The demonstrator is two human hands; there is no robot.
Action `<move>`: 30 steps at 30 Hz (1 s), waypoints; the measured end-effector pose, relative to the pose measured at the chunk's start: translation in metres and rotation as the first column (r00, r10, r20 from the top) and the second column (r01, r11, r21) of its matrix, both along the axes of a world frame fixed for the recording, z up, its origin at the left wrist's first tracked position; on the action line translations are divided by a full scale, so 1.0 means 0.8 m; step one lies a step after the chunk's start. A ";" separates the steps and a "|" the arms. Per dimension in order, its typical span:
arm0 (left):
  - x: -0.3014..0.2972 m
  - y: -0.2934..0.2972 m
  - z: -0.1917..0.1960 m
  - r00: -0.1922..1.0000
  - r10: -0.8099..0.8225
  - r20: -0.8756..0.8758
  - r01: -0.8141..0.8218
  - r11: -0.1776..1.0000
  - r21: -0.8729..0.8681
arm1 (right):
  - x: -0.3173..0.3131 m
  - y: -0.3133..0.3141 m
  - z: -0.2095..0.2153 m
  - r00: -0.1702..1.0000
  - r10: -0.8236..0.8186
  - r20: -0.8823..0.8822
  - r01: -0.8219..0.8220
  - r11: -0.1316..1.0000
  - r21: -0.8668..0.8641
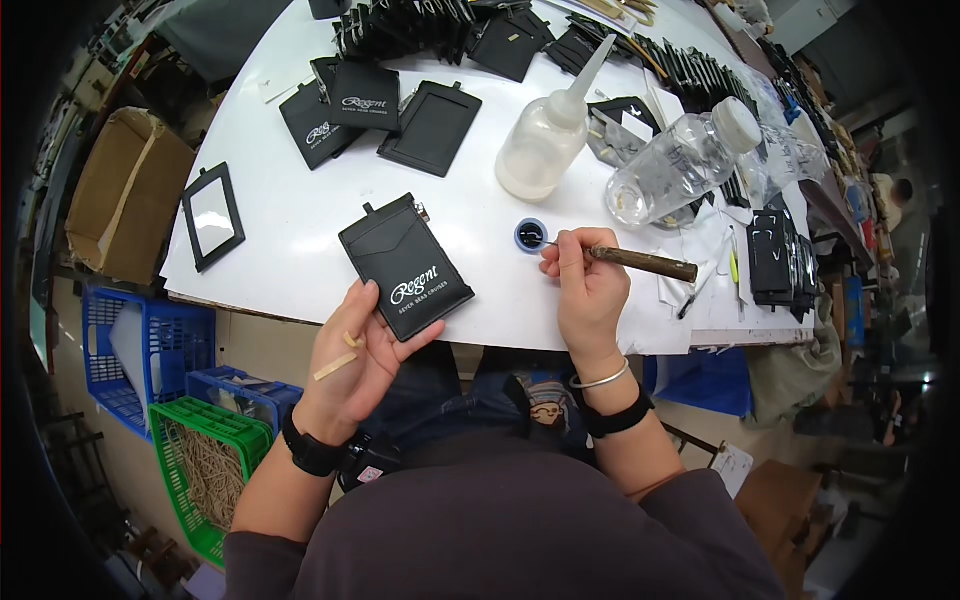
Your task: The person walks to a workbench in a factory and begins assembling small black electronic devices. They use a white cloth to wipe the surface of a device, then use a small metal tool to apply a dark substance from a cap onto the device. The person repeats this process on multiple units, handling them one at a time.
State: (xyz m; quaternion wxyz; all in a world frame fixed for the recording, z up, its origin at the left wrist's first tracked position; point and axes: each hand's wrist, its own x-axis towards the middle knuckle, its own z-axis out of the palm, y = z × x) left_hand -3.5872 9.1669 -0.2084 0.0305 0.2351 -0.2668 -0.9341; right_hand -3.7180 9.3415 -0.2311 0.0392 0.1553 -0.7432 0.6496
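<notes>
Left hand (345, 365) has the lower end of a black badge holder (405, 245) gripped, face up, over the near edge of the white table (285, 240); can't tell if its far end touches the surface. Two tan strips (334, 367) sit on that hand. Right hand (592, 300), well apart from the left, is closed in a pinch on a wooden-handled tool (645, 263), thin tip at the small blue cup (518, 236), which has dark liquid in it. Behind the cup: squeeze bottle (540, 150), long nozzle, translucent, whitish contents low down. To its right, a clear bottle (665, 175) with white cap, tilted in view; fill level unclear. Floor left: green crate (245, 434) full of tan cord-like strands (208, 460); blue crate (182, 335) with a pale sheet (130, 340) in it; smaller blue crate (282, 395), contents too small to make out. Cardboard box (120, 190) beside the table, contents unreadable.
</notes>
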 end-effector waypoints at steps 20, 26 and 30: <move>0.011 -0.005 -0.002 0.997 -0.049 -0.064 0.051 0.998 0.029 | 0.003 0.006 0.000 0.996 0.089 -0.011 -0.090 0.994 -0.055; 0.005 -0.005 -0.002 0.991 -0.072 -0.117 0.072 0.997 0.001 | 0.012 0.005 0.013 0.990 0.118 -0.072 -0.125 0.986 -0.109; 0.013 -0.001 0.002 0.992 -0.051 -0.116 0.051 0.999 -0.002 | 0.042 -0.005 0.045 0.970 0.244 -0.004 -0.242 0.962 -0.128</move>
